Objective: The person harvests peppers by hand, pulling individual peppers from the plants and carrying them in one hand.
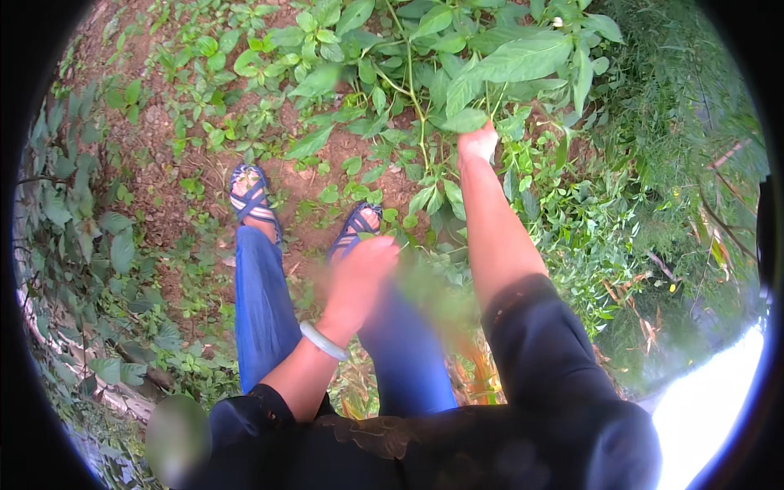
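Note:
My right hand (pixel 478 145) reaches forward among the stems of a broad-leaved green plant (pixel 523 59). A leaf covers its fingers, so their grip is hidden. Closer to my body, my left hand (pixel 365 269) is closed and smeared by motion, above my right foot and shin. From its right side spreads a blurred bunch of leafy greens (pixel 437 298), which it seems to hold; single leaves do not show. A pale bangle (pixel 324 341) circles my left wrist.
My feet, in dark blue strappy sandals (pixel 249 193), stand on brown soil (pixel 314 175) among low weeds. Climbing leaves (pixel 114 237) line the left side. Feathery green growth (pixel 670 106) and dry stalks (pixel 645 331) lie to the right.

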`<state>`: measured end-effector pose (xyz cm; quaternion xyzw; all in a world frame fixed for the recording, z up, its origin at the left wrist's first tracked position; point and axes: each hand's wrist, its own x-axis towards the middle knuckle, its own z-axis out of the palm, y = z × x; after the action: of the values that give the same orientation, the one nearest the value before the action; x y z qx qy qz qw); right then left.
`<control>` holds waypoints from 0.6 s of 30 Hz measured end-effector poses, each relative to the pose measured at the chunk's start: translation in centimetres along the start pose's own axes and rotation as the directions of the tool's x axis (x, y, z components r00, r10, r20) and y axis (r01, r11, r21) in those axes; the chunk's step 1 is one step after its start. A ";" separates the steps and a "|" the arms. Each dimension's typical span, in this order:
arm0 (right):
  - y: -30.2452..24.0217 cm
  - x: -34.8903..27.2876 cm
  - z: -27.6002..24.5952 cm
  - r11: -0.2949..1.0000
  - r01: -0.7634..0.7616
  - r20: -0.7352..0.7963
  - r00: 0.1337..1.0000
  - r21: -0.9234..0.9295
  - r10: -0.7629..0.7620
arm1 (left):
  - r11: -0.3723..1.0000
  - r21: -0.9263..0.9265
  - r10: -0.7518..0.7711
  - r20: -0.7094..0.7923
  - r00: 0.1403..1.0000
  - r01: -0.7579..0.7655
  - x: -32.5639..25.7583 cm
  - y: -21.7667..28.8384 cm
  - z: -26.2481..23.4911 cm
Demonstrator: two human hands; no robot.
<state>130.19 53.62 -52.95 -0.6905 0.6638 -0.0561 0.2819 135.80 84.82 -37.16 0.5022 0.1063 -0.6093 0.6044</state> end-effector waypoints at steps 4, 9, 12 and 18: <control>-1.2 0.8 1.6 0.688 -0.126 -0.018 0.980 0.715 0.199 | 0.931 -0.311 -0.189 0.038 0.981 0.191 0.2 4.9 2.1; -2.1 -0.7 -2.0 0.996 0.052 -0.035 0.998 0.071 -0.050 | 0.928 -0.316 -0.205 0.001 0.979 0.195 0.3 4.4 1.4; -4.8 -3.4 -4.8 0.935 -0.138 0.057 0.990 0.327 0.126 | 0.928 -0.325 -0.201 -0.025 0.979 0.182 0.6 4.7 1.2; -5.4 -3.8 -8.6 0.838 -0.308 0.121 0.951 0.450 0.284 | 0.928 -0.291 -0.237 0.014 0.971 0.231 1.0 4.2 2.1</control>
<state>130.65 54.35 -42.17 -0.4932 0.7225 -0.1519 0.4602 138.57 81.64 -34.90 0.3980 0.2600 -0.6493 0.5936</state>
